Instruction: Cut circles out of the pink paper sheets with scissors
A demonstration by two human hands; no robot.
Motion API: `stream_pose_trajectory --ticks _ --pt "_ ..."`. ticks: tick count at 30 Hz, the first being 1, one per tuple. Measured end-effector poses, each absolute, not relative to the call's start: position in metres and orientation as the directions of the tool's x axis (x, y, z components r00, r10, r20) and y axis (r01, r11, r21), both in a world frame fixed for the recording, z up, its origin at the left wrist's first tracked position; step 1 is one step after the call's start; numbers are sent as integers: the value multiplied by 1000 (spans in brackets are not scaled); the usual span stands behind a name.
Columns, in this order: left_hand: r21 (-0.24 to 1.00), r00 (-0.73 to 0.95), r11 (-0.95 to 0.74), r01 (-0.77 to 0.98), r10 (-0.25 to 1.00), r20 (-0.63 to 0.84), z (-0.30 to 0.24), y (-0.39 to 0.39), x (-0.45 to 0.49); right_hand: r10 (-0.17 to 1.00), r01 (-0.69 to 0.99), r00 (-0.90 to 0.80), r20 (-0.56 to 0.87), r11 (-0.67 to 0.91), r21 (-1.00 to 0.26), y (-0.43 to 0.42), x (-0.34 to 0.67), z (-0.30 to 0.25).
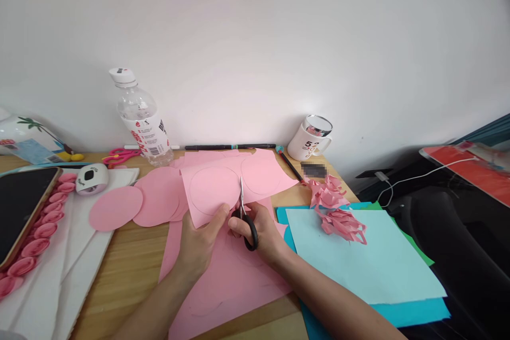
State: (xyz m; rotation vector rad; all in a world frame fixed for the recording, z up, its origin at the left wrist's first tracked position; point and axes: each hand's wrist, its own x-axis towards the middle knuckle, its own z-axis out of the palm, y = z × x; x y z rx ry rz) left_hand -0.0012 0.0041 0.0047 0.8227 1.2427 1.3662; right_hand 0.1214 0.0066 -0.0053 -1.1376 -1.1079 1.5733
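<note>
My left hand (202, 244) grips the lower edge of a pink paper sheet (213, 188) with pencilled circles on it, thumb on top. In my right hand (261, 231) is a pair of scissors (250, 231) with black handles. Their blades stand at the paper, between the two drawn circles. Beneath both hands lies a larger pink sheet (227, 292), also marked with circle outlines. Left of the held paper, several cut pink paper circles (115, 209) overlap on the table. Crumpled pink paper scraps (341, 223) sit to the right.
A plastic bottle (145, 127) and a white mug (308, 141) stand by the wall, with black pens (209, 147) between. Rolled pink paper pieces (45, 230) lie beside a dark-screened device (24, 212) on white board (85, 241). Light blue paper (358, 271) is at right.
</note>
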Motion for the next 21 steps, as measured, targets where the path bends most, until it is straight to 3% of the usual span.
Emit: stream_pose_trajectory --ticks 21 --pt "958 -258 146 -248 943 -210 21 7 1 959 -101 -196 -206 -229 -968 7 122 -7"
